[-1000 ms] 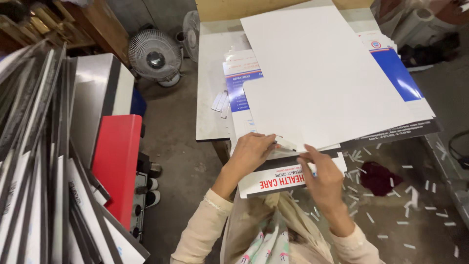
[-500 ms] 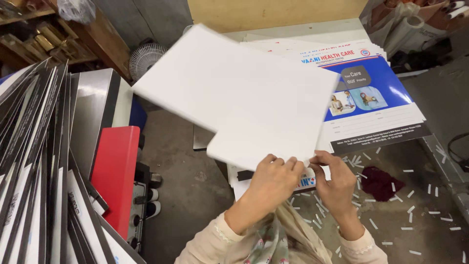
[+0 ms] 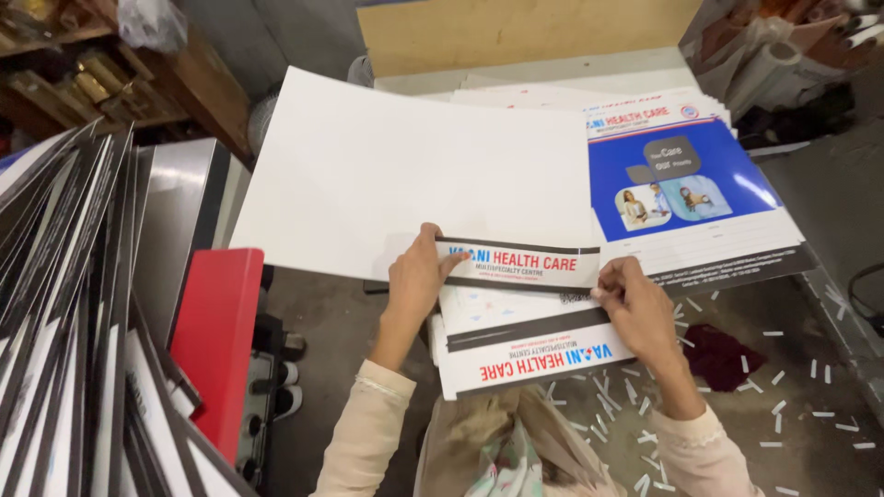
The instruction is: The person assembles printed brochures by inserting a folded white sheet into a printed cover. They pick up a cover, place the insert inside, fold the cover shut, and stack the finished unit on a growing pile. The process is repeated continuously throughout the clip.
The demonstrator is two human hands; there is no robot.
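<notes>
My left hand (image 3: 419,271) and my right hand (image 3: 635,308) grip the near edge of a large white sheet (image 3: 405,175). Its near edge is folded over, so a printed strip with red and blue lettering (image 3: 520,264) faces up between my hands. The sheet lies turned over, blank side up, to the left of a stack of blue-and-white printed posters (image 3: 691,184) on the table. Below my hands another printed sheet (image 3: 534,354) with a black band and red lettering sticks out toward me.
A red machine (image 3: 216,340) and a steel surface (image 3: 180,202) stand at the left, beside a rack of dark-edged boards (image 3: 64,322). Paper scraps (image 3: 792,377) and a dark red cloth (image 3: 718,354) litter the floor at right. Paper rolls (image 3: 783,55) lie at the far right.
The white sheet has swung from over the stack down to the left, now lying flat. My hands have spread apart along its near edge, and the blue poster beneath is uncovered.
</notes>
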